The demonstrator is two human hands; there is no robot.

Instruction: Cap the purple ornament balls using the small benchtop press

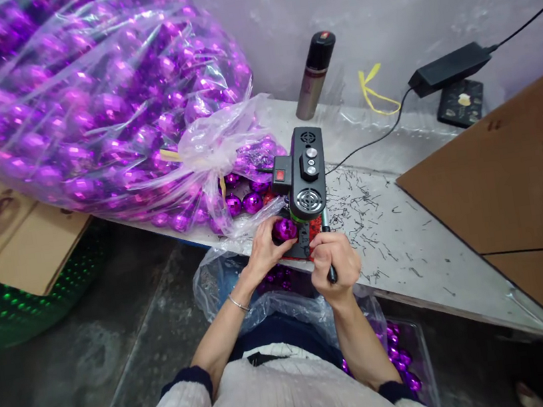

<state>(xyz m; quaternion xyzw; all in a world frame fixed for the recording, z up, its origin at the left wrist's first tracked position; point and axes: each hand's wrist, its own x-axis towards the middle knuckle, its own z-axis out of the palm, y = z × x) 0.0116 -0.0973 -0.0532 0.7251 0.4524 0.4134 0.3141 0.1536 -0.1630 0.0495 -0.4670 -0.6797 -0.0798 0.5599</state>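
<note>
- At far left a flattened cardboard sheet (8, 234) leans over the table edge, with a green-lit mesh basket (7, 301) low on the floor beneath it.
- A big clear plastic sack of purple baubles (85, 101) lies across the left of the table (441, 260); its knotted mouth sags toward us, likely so that baubles can be drawn from it close to the work.
- A few loose baubles (244, 202) sit on the table just beside the sack's mouth.
- Our left hand (265, 248) closes its fingers around a single purple bauble (285, 228) and presses it against the base of the small black machine (305, 182), seemingly to steady the bauble there.
- Our right hand (335, 262) is wrapped in a fist around the machine's thin lever handle (328, 249), at the near edge of the table.
- Below the hands an open plastic bag (285, 302) hangs near our lap, with more purple baubles showing in it to the right (402, 360), placed as if to catch pieces coming off the table.
- Behind the machine a spray can (315, 76) stands upright by the wall.
- Short wire bits (369, 217) litter the table right of the machine.
- A power adapter (449, 68) with its cable rests farther back, and a large cardboard panel (518, 196) covers the right end.
</note>
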